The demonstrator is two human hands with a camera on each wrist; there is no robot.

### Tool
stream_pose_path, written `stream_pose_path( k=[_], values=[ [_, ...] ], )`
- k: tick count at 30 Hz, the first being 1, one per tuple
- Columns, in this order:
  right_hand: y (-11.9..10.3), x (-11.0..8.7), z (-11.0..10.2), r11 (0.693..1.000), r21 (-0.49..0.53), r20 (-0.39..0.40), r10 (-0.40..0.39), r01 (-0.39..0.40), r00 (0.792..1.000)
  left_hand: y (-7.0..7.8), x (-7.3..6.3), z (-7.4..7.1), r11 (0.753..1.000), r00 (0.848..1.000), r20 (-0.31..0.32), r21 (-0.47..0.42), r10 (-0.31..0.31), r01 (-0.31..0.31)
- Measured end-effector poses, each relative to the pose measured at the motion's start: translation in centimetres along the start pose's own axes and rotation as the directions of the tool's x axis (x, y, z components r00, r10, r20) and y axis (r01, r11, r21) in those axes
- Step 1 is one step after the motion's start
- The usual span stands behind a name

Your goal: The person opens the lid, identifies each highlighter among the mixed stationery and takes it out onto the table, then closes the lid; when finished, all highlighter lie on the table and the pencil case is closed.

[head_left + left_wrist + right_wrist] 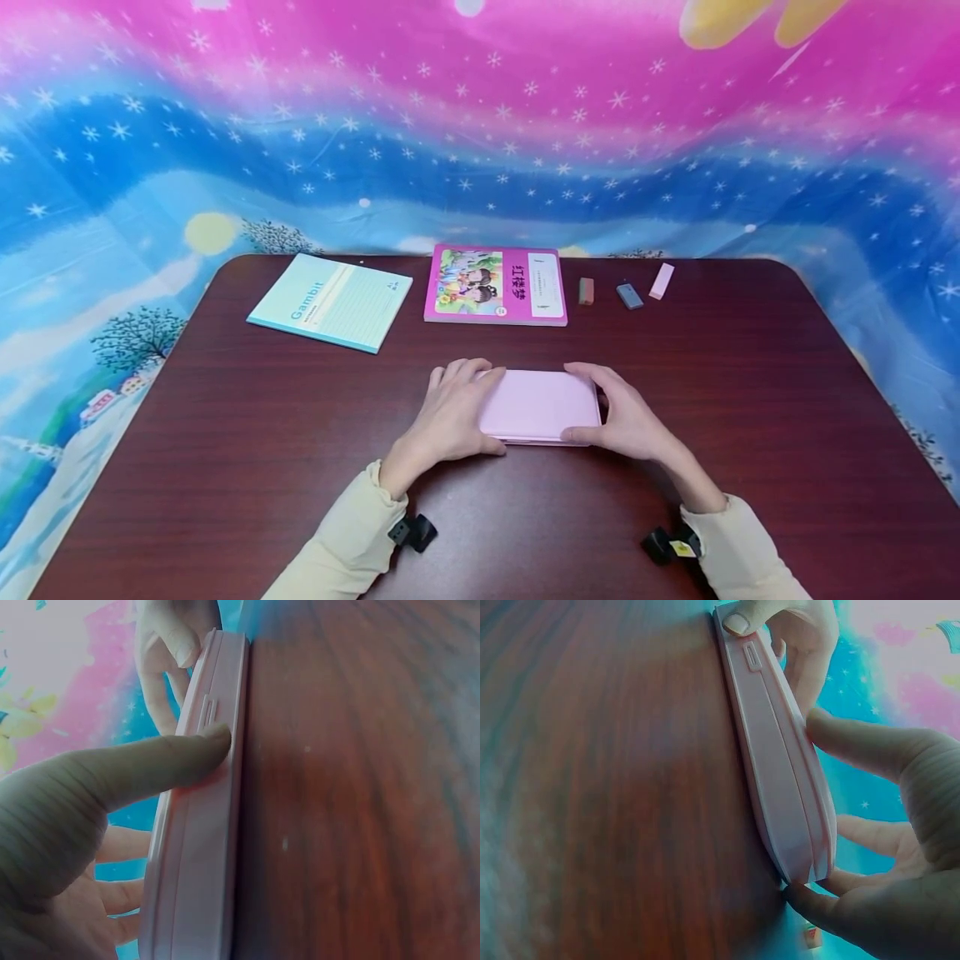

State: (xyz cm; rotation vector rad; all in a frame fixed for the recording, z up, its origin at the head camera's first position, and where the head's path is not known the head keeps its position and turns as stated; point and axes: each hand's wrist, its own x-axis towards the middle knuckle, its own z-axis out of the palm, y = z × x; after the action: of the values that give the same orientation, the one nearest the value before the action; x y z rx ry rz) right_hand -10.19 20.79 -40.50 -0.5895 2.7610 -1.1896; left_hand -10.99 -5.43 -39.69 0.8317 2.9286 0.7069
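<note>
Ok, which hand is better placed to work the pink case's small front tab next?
Probably the left hand: its thumb touches the front of the pink case beside the tab. The right hand has its thumb at the top edge, farther off.

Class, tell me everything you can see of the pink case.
The case is pale pink, smooth and box-shaped with rounded corners, plastic-looking. It is closed, a seam running along its front, with a small oblong detail there. It lies flat on the table, nearer than the pink book. The left grip and right grip hold its ends.
</note>
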Motion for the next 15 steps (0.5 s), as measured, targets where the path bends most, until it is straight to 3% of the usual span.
stream_pose_path(
  k=[4, 15],
  values=[
    [-0.05, -0.07, 0.04, 0.999, -0.016, 0.021, -0.034, 0.034, 0.999, -0.03, 0.00, 0.11, 1.000, 1.000, -0.003, 0.026, 0.002, -0.002],
    [-0.45, -0.17, 0.53, 0.999, -0.028, 0.034, -0.028, 0.029, 0.999, -0.01, 0.08, 0.15, 0.999, 1.000, 0.000, 0.040, -0.005, 0.005]
  ],
)
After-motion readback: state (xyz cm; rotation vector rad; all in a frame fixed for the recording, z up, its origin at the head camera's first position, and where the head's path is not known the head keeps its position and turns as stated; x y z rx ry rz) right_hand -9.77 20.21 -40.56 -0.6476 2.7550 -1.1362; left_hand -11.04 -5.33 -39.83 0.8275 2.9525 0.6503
